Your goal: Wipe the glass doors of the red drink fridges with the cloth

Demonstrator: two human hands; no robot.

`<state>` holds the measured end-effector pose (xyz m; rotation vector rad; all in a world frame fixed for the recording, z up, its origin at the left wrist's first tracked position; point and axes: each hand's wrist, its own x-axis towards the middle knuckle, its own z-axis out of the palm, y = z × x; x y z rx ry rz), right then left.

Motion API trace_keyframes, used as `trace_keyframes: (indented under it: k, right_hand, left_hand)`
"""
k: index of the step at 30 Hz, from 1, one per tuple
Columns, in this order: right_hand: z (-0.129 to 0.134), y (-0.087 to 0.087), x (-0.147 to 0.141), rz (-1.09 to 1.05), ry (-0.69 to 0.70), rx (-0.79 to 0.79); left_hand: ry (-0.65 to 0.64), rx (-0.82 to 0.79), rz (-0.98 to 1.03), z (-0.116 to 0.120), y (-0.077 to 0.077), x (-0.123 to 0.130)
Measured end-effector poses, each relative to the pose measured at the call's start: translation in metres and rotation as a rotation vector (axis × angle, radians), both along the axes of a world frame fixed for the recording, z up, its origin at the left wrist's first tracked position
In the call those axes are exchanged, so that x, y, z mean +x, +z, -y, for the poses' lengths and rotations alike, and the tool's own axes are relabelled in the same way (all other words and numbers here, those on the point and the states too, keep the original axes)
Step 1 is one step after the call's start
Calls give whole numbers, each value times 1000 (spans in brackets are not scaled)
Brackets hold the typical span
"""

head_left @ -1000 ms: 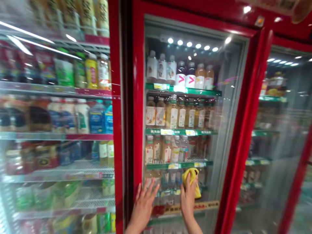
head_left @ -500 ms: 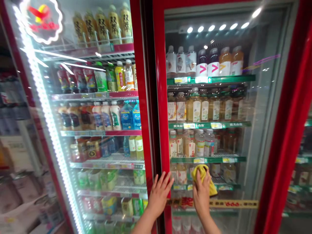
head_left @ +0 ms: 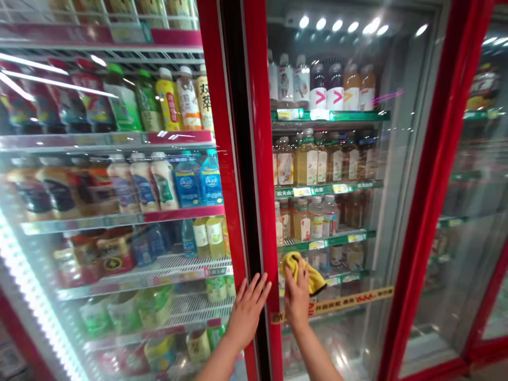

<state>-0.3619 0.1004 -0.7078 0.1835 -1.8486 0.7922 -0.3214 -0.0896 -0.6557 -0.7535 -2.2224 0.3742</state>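
My right hand presses a yellow cloth with a dark edge against the glass door of the right-hand drinks fridge. Part of the cloth hangs out past my fingers to the right. To the left, my left hand lies flat with fingers spread over the red door frames and the dark gap between them, holding nothing. Just below the cloth, a printed yellowish strip runs across the glass.
Behind the right-hand glass, bottles stand on shelves with green edges. The left fridge holds several rows of bottles and packs on pink-edged shelves. A bright light strip glows at the lower left. Another red-framed door is on the right.
My right hand has moved the cloth left across the glass, closer to the red frame and my left hand. The camera view has shifted, and the left fridge now looks larger.
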Motion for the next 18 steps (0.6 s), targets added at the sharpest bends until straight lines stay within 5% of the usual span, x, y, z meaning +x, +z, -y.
trace_keyframes:
  k: [3, 5, 10, 12, 18]
  right_hand:
    - [3, -37, 12, 30, 88, 185]
    - [2, -44, 18, 58, 102, 227]
    - [10, 0, 4, -29, 13, 166]
    - [14, -1, -1, -48, 7, 185]
    - [3, -76, 20, -4, 124, 493]
  left_hand:
    - [4, 11, -50, 2, -10, -2]
    - [-4, 39, -51, 3, -14, -2]
    - [-16, 113, -64, 3, -14, -1]
    - [-21, 136, -81, 3, -17, -1]
    - [32, 163, -64, 9, -40, 6]
